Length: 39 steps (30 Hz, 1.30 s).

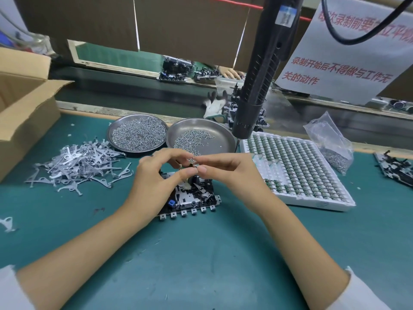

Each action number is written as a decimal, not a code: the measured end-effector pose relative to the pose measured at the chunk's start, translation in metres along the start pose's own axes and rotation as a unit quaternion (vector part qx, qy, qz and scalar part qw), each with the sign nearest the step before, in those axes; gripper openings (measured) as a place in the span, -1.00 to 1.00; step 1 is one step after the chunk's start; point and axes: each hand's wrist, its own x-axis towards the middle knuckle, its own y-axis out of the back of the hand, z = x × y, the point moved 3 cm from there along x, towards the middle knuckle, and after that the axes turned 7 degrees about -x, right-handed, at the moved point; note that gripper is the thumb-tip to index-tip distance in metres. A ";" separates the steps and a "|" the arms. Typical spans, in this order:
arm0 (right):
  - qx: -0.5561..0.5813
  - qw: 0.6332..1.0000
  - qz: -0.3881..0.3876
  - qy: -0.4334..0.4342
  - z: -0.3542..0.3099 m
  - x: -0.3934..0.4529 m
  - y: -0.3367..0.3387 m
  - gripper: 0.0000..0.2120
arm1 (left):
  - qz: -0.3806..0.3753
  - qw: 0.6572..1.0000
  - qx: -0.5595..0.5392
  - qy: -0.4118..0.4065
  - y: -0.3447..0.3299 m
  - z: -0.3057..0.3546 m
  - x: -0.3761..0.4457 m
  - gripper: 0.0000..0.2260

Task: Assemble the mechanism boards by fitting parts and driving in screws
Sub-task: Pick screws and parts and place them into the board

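1. Pinching a small part (191, 164) between both sets of fingertips, left hand (156, 175) and right hand (225, 173) hover over the mechanism board (190, 198) at centre, likely aligning it
2. Screw dishes (201, 133) sit at 12 o'clock, within reach

a single wide-angle view from the person's head looks forward and down across the green-matted counter (201, 265). it sits close: both bare forearms enter from the bottom corners and fill the lower half. the counter's near edge lies below the picture; its far edge runs across the middle, with brown cardboard panels (178, 23) beyond. straight lines bow toward the borders. there is no second view.
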 end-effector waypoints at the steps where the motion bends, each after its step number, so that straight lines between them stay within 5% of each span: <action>1: -0.011 1.000 -0.001 0.006 0.000 0.000 0.000 -0.80 | 0.004 1.000 0.001 0.004 0.001 0.000 0.001 -0.78; 12: -0.122 0.988 0.024 0.090 -0.006 -0.011 -0.004 -0.84 | -0.035 0.993 0.103 -0.035 0.011 0.007 -0.004 -0.75; 17: -0.257 0.953 0.000 0.163 0.004 -0.024 -0.017 -0.88 | -0.025 0.995 0.091 -0.033 0.025 0.001 -0.015 -0.91; 21: -0.333 0.914 -0.021 0.231 0.006 -0.027 -0.026 -0.90 | -0.015 0.997 0.075 -0.008 0.023 0.002 -0.016 -0.85; 33: -0.358 0.895 -0.032 0.266 0.009 -0.027 -0.027 -0.89 | -0.037 0.994 0.099 -0.009 0.020 0.005 -0.019 -0.84; 39: -0.306 0.927 -0.046 0.214 0.009 -0.026 -0.026 -0.83 | -0.112 0.971 0.203 -0.061 0.013 0.005 -0.028 -0.68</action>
